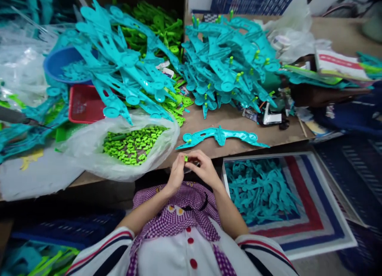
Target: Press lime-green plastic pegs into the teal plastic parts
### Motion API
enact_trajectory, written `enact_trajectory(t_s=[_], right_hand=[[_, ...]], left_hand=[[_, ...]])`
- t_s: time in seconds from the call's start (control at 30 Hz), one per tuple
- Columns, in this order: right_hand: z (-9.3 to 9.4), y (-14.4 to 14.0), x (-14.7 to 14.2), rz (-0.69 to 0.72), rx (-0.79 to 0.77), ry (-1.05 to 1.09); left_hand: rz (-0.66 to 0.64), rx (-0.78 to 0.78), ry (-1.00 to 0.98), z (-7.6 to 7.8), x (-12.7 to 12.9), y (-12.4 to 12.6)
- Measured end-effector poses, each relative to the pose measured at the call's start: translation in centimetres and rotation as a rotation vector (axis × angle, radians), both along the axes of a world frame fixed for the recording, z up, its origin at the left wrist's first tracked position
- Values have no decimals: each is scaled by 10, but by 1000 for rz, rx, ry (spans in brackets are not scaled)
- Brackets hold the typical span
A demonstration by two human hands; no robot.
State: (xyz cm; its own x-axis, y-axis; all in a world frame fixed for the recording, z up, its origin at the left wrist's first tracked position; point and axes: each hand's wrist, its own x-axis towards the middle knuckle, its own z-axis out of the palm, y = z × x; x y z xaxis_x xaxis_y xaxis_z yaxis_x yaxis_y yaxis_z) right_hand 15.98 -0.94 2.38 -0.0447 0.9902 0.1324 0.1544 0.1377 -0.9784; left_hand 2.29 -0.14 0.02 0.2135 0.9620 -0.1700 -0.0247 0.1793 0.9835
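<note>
My left hand (177, 170) and my right hand (203, 168) meet at the table's front edge. Between their fingertips shows a small green plastic piece (186, 158); both hands appear to pinch it. Just beyond them lies one turquoise plastic bow-shaped part (221, 136), flat on the table, with a bit of green near its left end. To the left of my hands, an open clear plastic bag (162, 152) holds many small green pieces (134, 144).
Turquoise parts are heaped at the back left (128, 61) and back right (227, 61). A red tray (86, 105) and a blue bowl (53, 65) stand left. Below the table on the right, a striped-lined box (316, 220) holds more turquoise pieces (262, 188).
</note>
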Motion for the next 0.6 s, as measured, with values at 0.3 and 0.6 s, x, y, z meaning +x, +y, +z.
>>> enact_trajectory(t_s=[0.3, 0.6], right_hand=[[5, 14, 68, -441, 125, 113], [0, 5, 267, -714, -75, -321]], left_hand=[[-294, 43, -55, 13, 82, 39], [-559, 889, 650, -14, 149, 79]])
